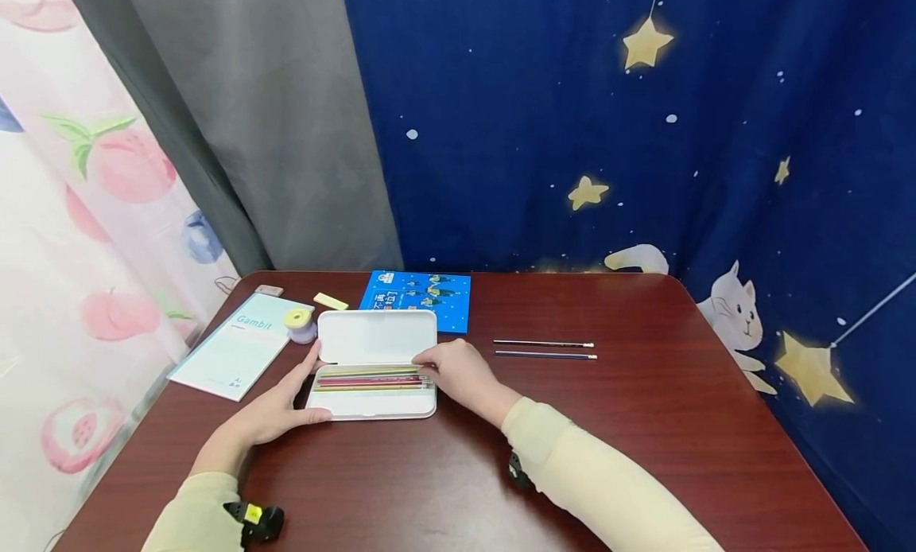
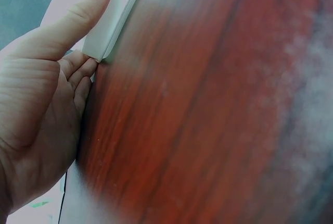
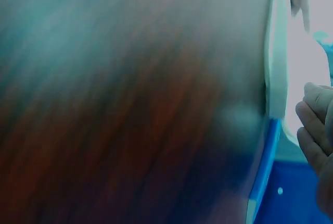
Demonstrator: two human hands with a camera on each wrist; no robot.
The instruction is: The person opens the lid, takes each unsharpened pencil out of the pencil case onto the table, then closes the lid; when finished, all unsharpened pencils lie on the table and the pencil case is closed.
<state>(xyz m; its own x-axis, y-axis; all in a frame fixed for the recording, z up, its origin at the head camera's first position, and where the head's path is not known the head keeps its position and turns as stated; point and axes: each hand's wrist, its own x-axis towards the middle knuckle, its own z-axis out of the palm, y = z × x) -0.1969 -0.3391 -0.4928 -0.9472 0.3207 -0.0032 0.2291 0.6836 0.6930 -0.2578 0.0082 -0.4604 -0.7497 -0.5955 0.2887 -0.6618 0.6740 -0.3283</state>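
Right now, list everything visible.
Open case: 1, white, between hands
Pencils: several, multicoloured, in case
Loose pencils: 2, dark, table's right
Book: 1, blue, behind case
Notebook: 1, pale, table's left
Round object: 1, yellow-lilac, by notebook
Block: 1, yellow, beyond case
Flat object: 1, pale, beyond notebook
Table: 1, brown, underneath
Curtain panels: 3, pinkish, grey, navy, around
Sleeves: 2, cream, arms
Cameras: 2, black, wrists
Left hand: 1, bare, case's left
Right hand: 1, bare, case's right

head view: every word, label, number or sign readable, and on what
"Gambit": white notebook; its other print is too small to read.
"不再", "拉了": blue book, as best I can tell; other lettering too blurred.
Markings on the red pencils: too small to read.
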